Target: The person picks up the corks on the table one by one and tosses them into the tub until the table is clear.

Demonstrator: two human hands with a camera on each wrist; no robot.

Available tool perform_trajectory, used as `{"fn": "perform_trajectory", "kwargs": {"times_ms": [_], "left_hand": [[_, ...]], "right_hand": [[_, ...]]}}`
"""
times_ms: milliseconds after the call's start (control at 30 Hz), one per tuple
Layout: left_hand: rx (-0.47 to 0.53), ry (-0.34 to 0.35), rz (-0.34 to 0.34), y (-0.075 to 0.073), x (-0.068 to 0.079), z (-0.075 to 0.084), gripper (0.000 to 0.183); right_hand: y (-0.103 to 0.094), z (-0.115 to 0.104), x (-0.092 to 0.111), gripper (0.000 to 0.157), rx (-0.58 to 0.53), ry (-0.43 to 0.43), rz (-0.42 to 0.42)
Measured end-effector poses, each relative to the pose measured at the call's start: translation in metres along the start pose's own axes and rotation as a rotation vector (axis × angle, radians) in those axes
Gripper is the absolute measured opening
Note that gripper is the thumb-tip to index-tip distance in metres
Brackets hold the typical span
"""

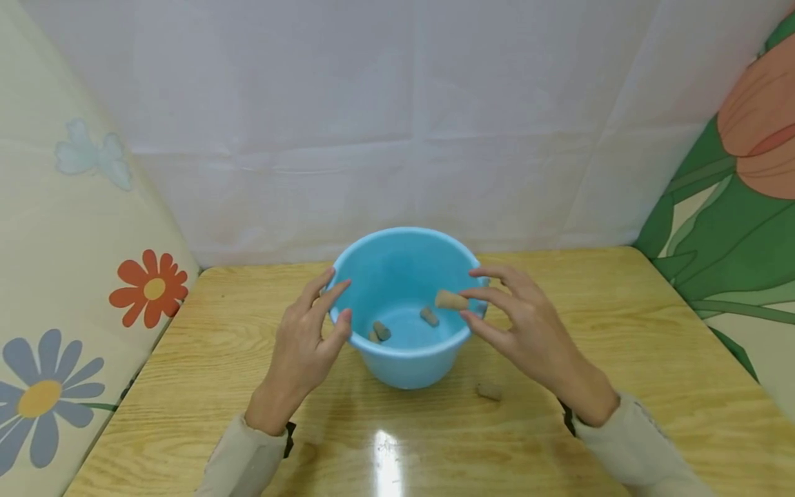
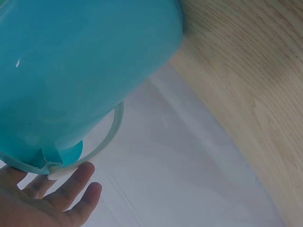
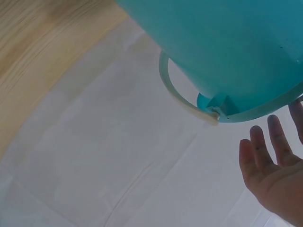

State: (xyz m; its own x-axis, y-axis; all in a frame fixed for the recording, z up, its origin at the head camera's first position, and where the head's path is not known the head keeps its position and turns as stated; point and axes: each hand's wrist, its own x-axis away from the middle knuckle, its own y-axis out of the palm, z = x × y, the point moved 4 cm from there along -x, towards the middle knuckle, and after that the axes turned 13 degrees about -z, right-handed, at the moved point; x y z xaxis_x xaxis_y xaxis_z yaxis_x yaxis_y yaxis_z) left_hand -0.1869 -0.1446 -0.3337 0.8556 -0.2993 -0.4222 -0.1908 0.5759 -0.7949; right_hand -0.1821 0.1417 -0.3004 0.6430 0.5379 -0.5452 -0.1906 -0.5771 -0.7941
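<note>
A light blue plastic bucket [image 1: 410,373] stands on the wooden table in the head view. My left hand [image 1: 304,338] holds its left rim, thumb and index finger reaching over the edge; the left wrist view shows other fingers [image 2: 78,184] outside near the handle joint. My right hand [image 1: 528,324] pinches a pale tan cork [image 1: 451,299] between thumb and fingertips, above the bucket's right inner side. Inside the bucket lie a brownish cork [image 1: 429,316], a greyer cork [image 1: 381,330] and a partly hidden tan one [image 1: 373,337]. The pinched cork is out of sight in the right wrist view.
Another brown cork [image 1: 488,391] lies on the table [image 1: 205,386] to the right of the bucket's base. A pale handle [image 3: 177,94] hangs from the bucket. Behind stands a white cloth backdrop [image 1: 279,138], with flower-patterned panels [image 1: 74,276] on both sides.
</note>
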Motion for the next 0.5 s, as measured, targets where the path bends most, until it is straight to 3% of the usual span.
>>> {"fn": "perform_trajectory", "kwargs": {"times_ms": [500], "left_hand": [[0.006,-0.012,-0.01,0.0,-0.0005,0.0006,0.044]], "right_hand": [[0.0042,0.0049,-0.0017,0.023,-0.145,0.111,-0.101]]}}
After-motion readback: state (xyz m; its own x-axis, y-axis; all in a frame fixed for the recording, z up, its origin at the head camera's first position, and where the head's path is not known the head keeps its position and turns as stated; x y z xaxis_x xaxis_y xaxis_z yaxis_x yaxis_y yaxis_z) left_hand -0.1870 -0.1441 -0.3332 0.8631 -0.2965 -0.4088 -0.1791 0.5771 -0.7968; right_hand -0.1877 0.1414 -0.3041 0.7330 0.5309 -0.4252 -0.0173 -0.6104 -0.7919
